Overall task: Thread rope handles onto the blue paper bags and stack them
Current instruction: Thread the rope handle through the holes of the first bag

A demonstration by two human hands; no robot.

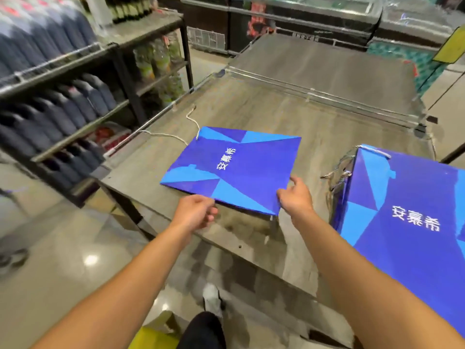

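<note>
A flat blue paper bag point(232, 167) lies on the grey display table point(314, 117), its near edge overhanging the table's front lip. The left hand point(195, 214) has its fingers curled at that near edge, apparently pinching it, though the grasp itself is blurred. The right hand point(294, 196) pinches the bag's near right corner between thumb and fingers. A white rope handle point(173, 136) trails from the bag's far left corner, so this bag seems threaded at least there. To the right of it sits the stack of finished bags point(412, 210), ropes bunched at its left side. Judging by this, the stacking step is underway: the next move calls for lifting the bag level and carrying it right onto the stack with the edges aligned.
</note>
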